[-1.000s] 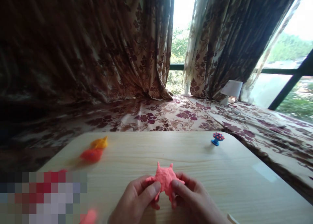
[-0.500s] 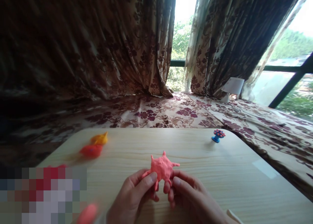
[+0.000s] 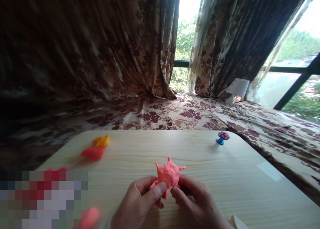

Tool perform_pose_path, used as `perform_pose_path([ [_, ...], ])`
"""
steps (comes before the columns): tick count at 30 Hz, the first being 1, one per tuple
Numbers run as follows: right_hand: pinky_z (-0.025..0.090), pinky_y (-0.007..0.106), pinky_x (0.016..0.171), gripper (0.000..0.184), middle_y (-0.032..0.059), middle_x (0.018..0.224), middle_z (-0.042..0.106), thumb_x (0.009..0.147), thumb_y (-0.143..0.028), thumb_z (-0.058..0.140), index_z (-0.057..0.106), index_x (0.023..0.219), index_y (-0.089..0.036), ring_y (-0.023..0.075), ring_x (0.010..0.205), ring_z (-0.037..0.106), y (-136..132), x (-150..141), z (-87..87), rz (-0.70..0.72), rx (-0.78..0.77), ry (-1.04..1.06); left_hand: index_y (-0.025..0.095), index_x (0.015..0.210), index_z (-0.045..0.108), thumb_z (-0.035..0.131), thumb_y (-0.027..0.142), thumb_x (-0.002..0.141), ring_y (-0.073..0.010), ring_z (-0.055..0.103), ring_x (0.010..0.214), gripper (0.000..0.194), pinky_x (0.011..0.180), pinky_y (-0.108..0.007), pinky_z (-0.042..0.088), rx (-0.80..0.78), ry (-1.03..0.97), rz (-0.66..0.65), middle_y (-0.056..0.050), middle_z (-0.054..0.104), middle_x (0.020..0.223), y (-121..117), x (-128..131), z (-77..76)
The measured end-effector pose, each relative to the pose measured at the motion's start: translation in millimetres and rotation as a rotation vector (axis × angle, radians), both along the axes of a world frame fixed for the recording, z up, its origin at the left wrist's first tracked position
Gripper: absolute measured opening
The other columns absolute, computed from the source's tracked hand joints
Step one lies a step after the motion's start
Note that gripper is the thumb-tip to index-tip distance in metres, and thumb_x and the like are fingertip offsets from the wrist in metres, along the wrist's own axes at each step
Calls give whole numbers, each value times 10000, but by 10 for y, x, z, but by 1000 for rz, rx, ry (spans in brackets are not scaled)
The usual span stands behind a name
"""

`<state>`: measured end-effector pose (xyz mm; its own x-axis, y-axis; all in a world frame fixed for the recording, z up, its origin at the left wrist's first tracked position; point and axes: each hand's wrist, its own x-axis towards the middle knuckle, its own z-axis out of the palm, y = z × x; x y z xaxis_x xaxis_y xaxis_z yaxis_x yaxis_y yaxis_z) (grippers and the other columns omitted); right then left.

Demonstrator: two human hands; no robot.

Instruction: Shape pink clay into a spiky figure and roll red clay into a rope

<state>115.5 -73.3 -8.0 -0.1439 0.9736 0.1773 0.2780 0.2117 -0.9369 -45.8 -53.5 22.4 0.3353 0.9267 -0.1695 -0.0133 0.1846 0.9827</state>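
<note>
Both my hands hold a pink clay figure (image 3: 168, 175) with several short spikes, just above the light wooden table (image 3: 225, 189). My left hand (image 3: 140, 204) pinches its lower left side between thumb and fingers. My right hand (image 3: 197, 202) grips its lower right side with curled fingers. The figure's top spikes stick up free of my fingers.
A red clay piece (image 3: 92, 153) and a yellow one (image 3: 101, 141) lie at the table's far left. A small blue clay mushroom with red dots (image 3: 222, 137) stands at the far right. A pink lump (image 3: 89, 218) lies near the front left edge. Floral cloth and curtains lie beyond.
The pink figure has been turned in my fingers, so its spikes point differently; my hands stayed at the same spot over the table.
</note>
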Motion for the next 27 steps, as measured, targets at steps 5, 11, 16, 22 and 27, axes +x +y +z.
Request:
perform_pose_path([
  [5,374,221,523,215,-2,618,557,839,-297,525,631,724,-149,115,553,464,14,22,-8,-58,151,-186,153,592,651,637,382,722,-140,505,596,264,604,-233,414,25,26,-2,1,567,578,-10,4,-24],
  [11,385,220,540,247,7,636,564,882,-272,465,606,714,-160,117,566,489,-1,38,55,-24,216,-233,147,613,671,628,370,731,-135,505,596,256,598,-225,422,32,44,-12,-7,585,607,-23,9,-11],
  [16,401,218,556,258,10,657,564,907,-244,427,586,717,-173,121,583,511,1,52,68,-16,261,-274,141,607,672,639,372,726,-125,499,580,263,587,-220,419,15,38,-10,-4,576,596,-26,6,-15],
  [22,409,217,556,287,18,665,561,927,-238,379,582,736,-171,123,583,519,5,66,36,6,271,-301,138,629,665,617,394,746,-124,508,578,285,577,-220,426,24,19,-26,-5,575,607,-10,4,-39],
  [27,405,211,563,254,9,653,559,914,-245,423,591,739,-169,119,583,517,-8,67,24,-5,282,-325,142,631,655,595,405,767,-116,497,583,303,592,-220,419,32,17,-24,3,569,609,-8,-10,-85],
])
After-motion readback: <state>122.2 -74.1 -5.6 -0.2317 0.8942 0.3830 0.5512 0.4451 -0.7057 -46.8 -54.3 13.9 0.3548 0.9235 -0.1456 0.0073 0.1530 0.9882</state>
